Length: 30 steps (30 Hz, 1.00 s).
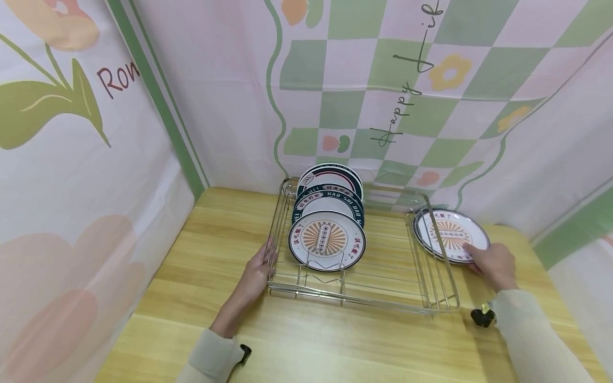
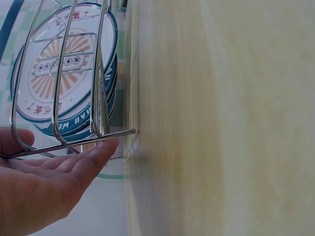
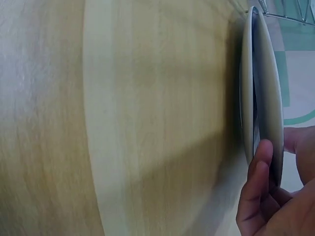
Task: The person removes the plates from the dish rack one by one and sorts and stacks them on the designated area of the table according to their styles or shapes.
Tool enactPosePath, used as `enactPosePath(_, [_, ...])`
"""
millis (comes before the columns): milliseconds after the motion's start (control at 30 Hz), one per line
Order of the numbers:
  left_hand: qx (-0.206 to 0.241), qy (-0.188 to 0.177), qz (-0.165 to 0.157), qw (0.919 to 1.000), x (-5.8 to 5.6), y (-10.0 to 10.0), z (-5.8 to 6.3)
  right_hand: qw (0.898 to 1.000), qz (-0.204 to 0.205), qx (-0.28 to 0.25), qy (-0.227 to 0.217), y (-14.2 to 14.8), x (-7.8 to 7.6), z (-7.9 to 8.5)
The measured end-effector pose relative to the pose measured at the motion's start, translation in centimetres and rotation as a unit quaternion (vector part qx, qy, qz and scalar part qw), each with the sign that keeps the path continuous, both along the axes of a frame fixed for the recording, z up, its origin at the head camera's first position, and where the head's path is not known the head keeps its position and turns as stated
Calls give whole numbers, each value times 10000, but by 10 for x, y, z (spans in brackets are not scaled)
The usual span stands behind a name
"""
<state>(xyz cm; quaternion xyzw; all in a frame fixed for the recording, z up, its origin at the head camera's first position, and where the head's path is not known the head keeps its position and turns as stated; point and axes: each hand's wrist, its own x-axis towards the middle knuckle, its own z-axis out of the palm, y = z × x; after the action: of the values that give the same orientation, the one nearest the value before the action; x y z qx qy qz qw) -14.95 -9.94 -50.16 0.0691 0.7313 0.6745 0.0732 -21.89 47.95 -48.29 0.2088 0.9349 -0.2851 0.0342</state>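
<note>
A wire dish rack (image 1: 373, 304) stands on the table, with several plates upright along its left side. The front plate (image 1: 306, 229) is white with an orange sunburst; those behind show dark green rims. My left hand (image 1: 256, 271) holds the rack's left side, the thumb by the upper rail and the fingers along the outside wires, as the left wrist view shows. Right of the rack lies a small stack of plates (image 3: 247, 88). My right hand (image 1: 495, 263) pinches the rim of the top plate (image 1: 460, 229), thumb above and fingers beneath, its near edge slightly apart from the plate below.
The wooden table (image 1: 335, 351) meets a printed cloth backdrop (image 1: 239, 106) behind and at both sides. The rack's right wire side (image 1: 442, 255) stands between its inside and the plate stack. Bare wires show in the rack's right half.
</note>
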Motion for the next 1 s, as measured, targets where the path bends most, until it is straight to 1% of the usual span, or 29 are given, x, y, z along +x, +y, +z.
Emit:
enactPosePath(133, [63,2,-20,10000,-1,0,1,9998,86,65,-139,-1,1,0])
enactPosePath(400, [126,-6,-55,9999,0,0,1,9980,421,354,-319,1,5,-1])
enactPosePath(667, [72,40,-28,10000,0,-1,1,9976,440,446,-291,-1,6,-7])
enactPosePath(900, [104,17,-35,9999,0,-1,0,9973,536,420,-285,-5,7,-8])
enactPosePath(1000, [117,-4,-32,9999,-1,-1,-1,9967,598,452,-317,-2,7,-7])
